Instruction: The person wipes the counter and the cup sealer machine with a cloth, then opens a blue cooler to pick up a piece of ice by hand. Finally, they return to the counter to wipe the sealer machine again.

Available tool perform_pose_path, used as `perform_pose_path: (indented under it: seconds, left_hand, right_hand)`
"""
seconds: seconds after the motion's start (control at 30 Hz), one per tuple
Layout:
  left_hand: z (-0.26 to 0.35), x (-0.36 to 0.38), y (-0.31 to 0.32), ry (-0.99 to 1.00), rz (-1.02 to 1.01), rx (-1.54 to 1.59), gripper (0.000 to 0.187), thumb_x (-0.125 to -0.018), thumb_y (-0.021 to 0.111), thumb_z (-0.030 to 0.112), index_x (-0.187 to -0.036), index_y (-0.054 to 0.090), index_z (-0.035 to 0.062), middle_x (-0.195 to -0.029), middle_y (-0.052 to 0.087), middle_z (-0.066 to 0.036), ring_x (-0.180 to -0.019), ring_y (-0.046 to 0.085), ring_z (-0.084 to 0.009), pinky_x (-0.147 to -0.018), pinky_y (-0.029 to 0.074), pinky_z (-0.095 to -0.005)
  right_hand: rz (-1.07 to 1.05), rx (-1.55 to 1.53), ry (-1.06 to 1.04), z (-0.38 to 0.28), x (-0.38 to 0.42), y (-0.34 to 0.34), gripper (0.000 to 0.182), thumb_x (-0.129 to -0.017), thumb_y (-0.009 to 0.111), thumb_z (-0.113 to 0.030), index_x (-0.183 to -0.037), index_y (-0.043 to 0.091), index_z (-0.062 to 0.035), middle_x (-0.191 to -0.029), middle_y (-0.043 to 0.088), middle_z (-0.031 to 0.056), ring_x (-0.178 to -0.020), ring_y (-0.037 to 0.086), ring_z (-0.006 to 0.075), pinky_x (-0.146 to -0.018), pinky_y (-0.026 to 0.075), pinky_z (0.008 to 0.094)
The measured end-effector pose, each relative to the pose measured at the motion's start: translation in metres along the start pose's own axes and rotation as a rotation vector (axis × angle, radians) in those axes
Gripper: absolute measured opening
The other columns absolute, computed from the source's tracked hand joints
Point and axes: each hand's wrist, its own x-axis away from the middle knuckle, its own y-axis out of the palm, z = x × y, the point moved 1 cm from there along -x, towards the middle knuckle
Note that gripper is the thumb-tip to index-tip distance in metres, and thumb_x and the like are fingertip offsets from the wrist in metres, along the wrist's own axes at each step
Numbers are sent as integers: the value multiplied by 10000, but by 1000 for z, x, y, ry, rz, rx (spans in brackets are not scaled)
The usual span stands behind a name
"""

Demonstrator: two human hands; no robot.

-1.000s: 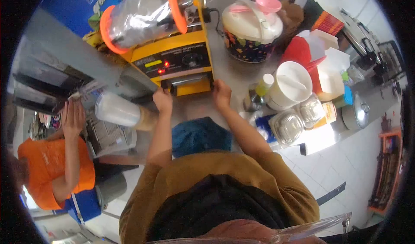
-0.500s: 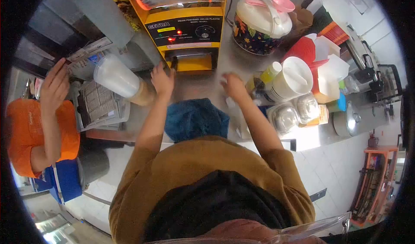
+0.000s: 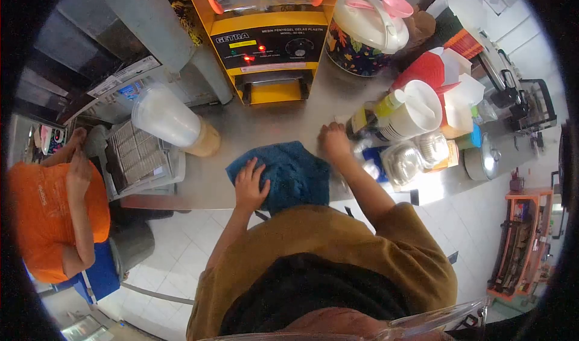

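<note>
A crumpled blue cloth (image 3: 289, 173) lies at the front edge of the steel counter, close against my body. On its left part rests my left hand (image 3: 249, 187), fingers spread and flat. To the right of the cloth, my right hand (image 3: 334, 142) is low over the counter, with its fingers curled in. What it holds, if anything, is hidden. Ahead of both hands stands a yellow and black cup sealing machine (image 3: 271, 51) with two red lights lit and a film roll on top.
Left, a stack of clear plastic cups (image 3: 166, 116) leans beside a plastic crate (image 3: 145, 160). Right stand a bottle (image 3: 362, 119), white paper cups (image 3: 416, 108), clear lids (image 3: 403, 163) and a patterned rice container (image 3: 365, 36). A person in an orange shirt (image 3: 66, 214) is at far left.
My left hand has come back from the machine onto the cloth. My right hand has moved slightly down and right. The other person's hand has dropped away from the grey cabinet.
</note>
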Motion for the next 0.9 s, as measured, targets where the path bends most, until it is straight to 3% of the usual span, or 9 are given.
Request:
perform_pose_path:
  seconds: [0.17, 0.3, 0.33, 0.4, 0.5, 0.6, 0.7, 0.8, 0.9]
  left_hand:
    - [14, 1, 4, -31, 52, -46, 475, -798, 558, 223, -1224, 506, 20, -1405, 376, -182, -1294, 355, -368, -1087, 240, -517]
    - [13, 0, 4, -57, 4, -31, 483, -795, 569, 222, -1237, 493, 41, -1419, 356, -167, -1315, 327, -359, -1094, 231, -516]
    - [12, -1, 5, -60, -4, -39, 489, -794, 572, 222, -1242, 487, 46, -1425, 350, -161, -1322, 318, -354, -1095, 229, -517]
    - [12, -1, 5, -64, -24, -55, 499, -792, 579, 224, -1250, 475, 54, -1436, 335, -151, -1333, 302, -348, -1096, 224, -520]
    - [13, -1, 4, -81, -80, -76, 510, -791, 590, 235, -1254, 460, 66, -1449, 313, -138, -1344, 282, -347, -1099, 204, -528]
    - [16, -3, 2, -125, -132, -107, 524, -790, 587, 250, -1266, 453, 76, -1452, 308, -140, -1346, 279, -347, -1099, 193, -532]
    - [11, -2, 7, -105, -158, -148, 560, -773, 582, 275, -1281, 442, 86, -1444, 317, -152, -1335, 286, -374, -1074, 219, -548]
    - [13, -2, 7, -104, -145, -159, 573, -755, 588, 284, -1274, 449, 83, -1430, 334, -162, -1321, 300, -395, -1058, 231, -557]
    - [12, -3, 8, -124, -145, -136, 579, -742, 593, 287, -1265, 454, 81, -1422, 346, -169, -1308, 312, -409, -1053, 231, -563]
  right_hand:
    - [142, -176, -5, -7, -11, 3, 400, -818, 518, -87, -1214, 546, -46, -1042, 585, 170, -1029, 529, 335, -851, 489, 393]
    - [143, -236, -100, -15, -8, 4, 432, -824, 510, -94, -1249, 520, -14, -1125, 594, 175, -1012, 544, 331, -909, 442, 391]
    - [179, -274, -24, -12, -15, 4, 416, -827, 512, -98, -1235, 536, -19, -1120, 599, 178, -1011, 546, 332, -909, 444, 389]
    - [259, -354, 137, -1, -42, 6, 384, -834, 517, -108, -1206, 569, -30, -1110, 609, 183, -1010, 550, 332, -909, 447, 384]
    - [505, -433, 157, 29, -101, 31, 298, -845, 516, -111, -1110, 636, -44, -1053, 631, 197, -988, 564, 337, -881, 459, 395]
    - [475, -388, 181, 40, -153, 40, 247, -852, 504, -108, -1024, 674, -53, -1003, 642, 211, -951, 583, 356, -847, 465, 400]
    - [363, -432, 358, 54, -234, 69, 252, -838, 504, -93, -1024, 669, -51, -967, 645, 213, -921, 597, 365, -806, 471, 416]
    - [495, -523, 262, 56, -291, 56, 248, -843, 500, -100, -1020, 666, -50, -934, 634, 226, -945, 593, 365, -803, 476, 414]
    - [478, -613, 303, 39, -314, 9, 200, -852, 508, -69, -967, 666, -22, -894, 643, 154, -886, 631, 334, -789, 510, 393]
